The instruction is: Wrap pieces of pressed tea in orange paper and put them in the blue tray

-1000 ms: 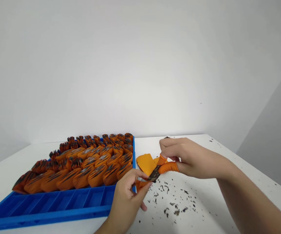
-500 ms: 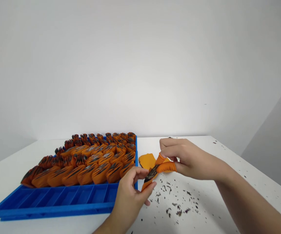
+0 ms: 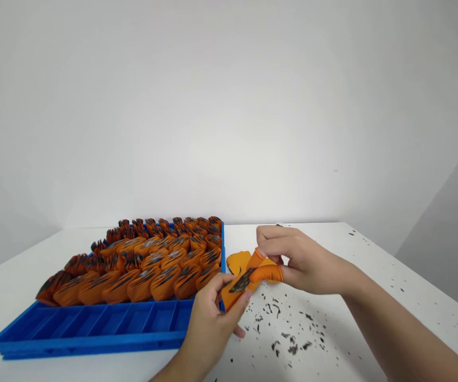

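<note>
My left hand (image 3: 213,313) holds a small flat orange piece (image 3: 231,300) with a dark, flaky patch, its thumb in front and its fingers behind. My right hand (image 3: 296,260) wears orange finger cots (image 3: 266,273) on its thumb and index finger. Those two fingertips meet at the right end of the same piece, beside the dark patch, partly covering it. More flat yellow-orange pieces (image 3: 237,261) lie on the table behind the hands, partly hidden by them.
Left of the hands stands a blue compartmented tray (image 3: 86,342). Its rear rows hold many folded orange-and-black bundles (image 3: 137,284); the front compartments show bare blue. Dark flakes (image 3: 292,347) are scattered over the white table (image 3: 332,329). A plain wall rises behind.
The orange piece has turned to show more of its face and dark patch. My right hand has shifted slightly left, while my left hand stays nearly in place.
</note>
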Available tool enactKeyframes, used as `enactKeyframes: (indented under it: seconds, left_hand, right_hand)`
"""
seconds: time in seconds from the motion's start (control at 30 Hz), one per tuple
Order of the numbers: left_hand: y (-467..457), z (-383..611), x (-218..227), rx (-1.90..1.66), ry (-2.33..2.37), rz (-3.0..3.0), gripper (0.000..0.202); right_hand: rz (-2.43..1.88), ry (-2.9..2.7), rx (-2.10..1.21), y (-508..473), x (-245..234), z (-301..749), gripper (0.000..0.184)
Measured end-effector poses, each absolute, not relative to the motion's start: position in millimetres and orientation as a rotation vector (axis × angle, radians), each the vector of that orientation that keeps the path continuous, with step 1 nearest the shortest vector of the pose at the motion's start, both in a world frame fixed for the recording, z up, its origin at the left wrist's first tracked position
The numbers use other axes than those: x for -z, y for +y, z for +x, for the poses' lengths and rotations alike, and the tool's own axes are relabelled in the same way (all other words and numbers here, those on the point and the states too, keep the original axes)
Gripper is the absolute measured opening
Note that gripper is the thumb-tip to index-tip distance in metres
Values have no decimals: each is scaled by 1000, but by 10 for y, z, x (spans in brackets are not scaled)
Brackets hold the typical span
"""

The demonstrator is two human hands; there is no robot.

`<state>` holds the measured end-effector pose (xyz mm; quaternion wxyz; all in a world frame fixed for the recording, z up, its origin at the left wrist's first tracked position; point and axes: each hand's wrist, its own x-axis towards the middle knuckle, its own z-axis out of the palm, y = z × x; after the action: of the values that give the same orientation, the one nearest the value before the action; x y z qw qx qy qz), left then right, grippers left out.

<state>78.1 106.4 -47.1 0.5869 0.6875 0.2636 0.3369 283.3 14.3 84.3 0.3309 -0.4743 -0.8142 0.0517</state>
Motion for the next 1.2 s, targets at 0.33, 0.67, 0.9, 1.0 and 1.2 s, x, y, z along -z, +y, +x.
enactKeyframes:
  seconds: [0.33, 0.67, 0.9, 1.0, 1.2]
  left_hand:
    - [1058, 706, 325, -802, 427, 1845, 29]
    - [1082, 698, 335, -784, -22, 2022, 37]
    - [1092, 706, 446, -886, 37, 1941, 35]
    - [1067, 698, 481, -832, 139, 1854, 30]
    - [1065, 707, 514, -760, 243, 1750, 22]
  right_hand:
    - [-1408, -1882, 103, -61, -1092, 3278, 32]
    - [-1674, -1782, 266, -499, -1278, 3641, 38]
    - [-1684, -1870, 205, -557, -1317, 3585, 36]
    - [-1635, -2003, 111, -487, -1304, 3487, 26]
    - [-1663, -2096, -72, -395, -1235, 3317, 24]
